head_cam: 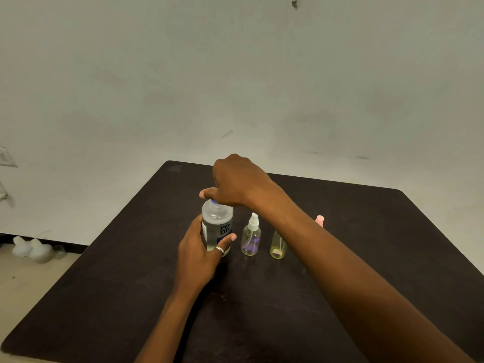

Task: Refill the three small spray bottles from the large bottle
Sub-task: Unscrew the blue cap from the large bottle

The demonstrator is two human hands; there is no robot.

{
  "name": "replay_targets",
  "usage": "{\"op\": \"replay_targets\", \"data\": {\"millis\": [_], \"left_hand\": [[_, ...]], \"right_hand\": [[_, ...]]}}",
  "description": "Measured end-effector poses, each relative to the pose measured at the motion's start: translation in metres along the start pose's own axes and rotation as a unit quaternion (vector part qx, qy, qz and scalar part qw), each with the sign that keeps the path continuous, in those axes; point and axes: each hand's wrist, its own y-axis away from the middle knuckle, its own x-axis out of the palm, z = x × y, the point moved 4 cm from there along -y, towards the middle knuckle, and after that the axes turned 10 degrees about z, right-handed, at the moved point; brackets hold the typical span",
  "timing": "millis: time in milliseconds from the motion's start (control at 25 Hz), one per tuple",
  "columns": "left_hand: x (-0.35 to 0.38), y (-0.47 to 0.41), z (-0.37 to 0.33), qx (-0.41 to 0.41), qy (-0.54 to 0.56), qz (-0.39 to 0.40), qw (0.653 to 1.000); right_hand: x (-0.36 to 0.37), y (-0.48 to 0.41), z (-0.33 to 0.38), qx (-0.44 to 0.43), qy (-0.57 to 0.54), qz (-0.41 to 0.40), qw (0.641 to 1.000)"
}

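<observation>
The large clear plastic bottle with a blue label (pixel 216 226) stood mid-frame on the dark worktop (pixel 366 258), its body gripped by the left hand (pixel 199 254), the right hand (pixel 235 182) curled over its blue cap (pixel 214 202). Uncapping seemed in hand; next, the small white-topped spray bottle (pixel 251 238) just right needed opening.

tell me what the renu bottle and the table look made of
Renu bottle: probably clear glossy plastic; liquid shows through its wall. Table: dark matte top, perhaps laminate or wood; the look leaves it open.
</observation>
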Motion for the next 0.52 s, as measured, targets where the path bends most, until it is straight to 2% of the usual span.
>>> {"op": "replay_targets", "data": {"millis": [120,320,520], "left_hand": [[0.000,0.001,-0.002,0.004,-0.004,-0.002,1.000],[0.000,-0.001,0.002,-0.007,-0.007,0.004,1.000],[0.000,-0.001,0.001,-0.013,-0.008,0.007,1.000]], "right_hand": [[0.002,-0.002,0.003,-0.030,0.012,0.017,0.999],[-0.006,-0.003,-0.004,-0.103,-0.039,0.083,0.990],[-0.029,-0.009,-0.020,-0.100,-0.113,0.074,0.986]]}}
